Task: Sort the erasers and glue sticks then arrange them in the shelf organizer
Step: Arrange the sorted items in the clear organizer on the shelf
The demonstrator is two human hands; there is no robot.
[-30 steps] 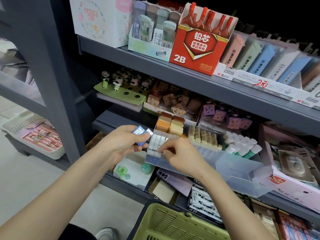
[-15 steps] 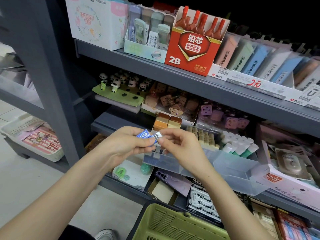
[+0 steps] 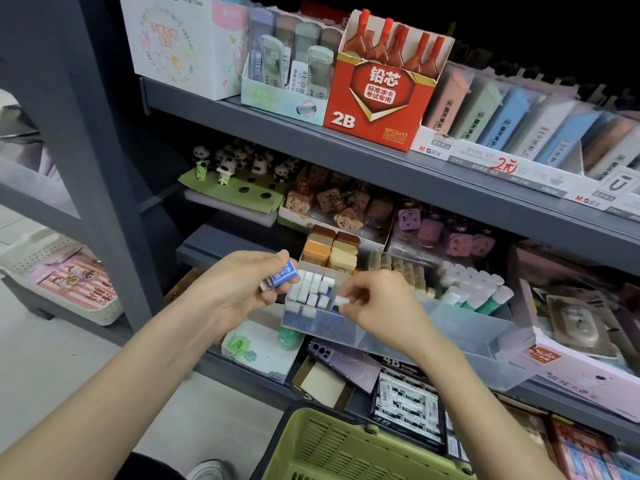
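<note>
Looks mostly done: glue sticks (image 3: 474,289) stand at the clear organizer's (image 3: 450,327) right, eraser rows (image 3: 311,285) fill its left end. Right hand (image 3: 377,299) pinches a white eraser (image 3: 341,301) just above them; left hand (image 3: 239,289) grips blue-sleeved erasers (image 3: 282,273), not yet placed.

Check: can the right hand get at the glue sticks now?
Probably yes: the glue sticks stand uncovered in the open organizer beside the right hand, nothing between them, though that hand is pinching an eraser.

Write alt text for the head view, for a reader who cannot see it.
The left hand holds a blue-wrapped eraser while the right hand pinches a second eraser over the packed erasers in a clear shelf organizer. Glue sticks stand further right.
</note>
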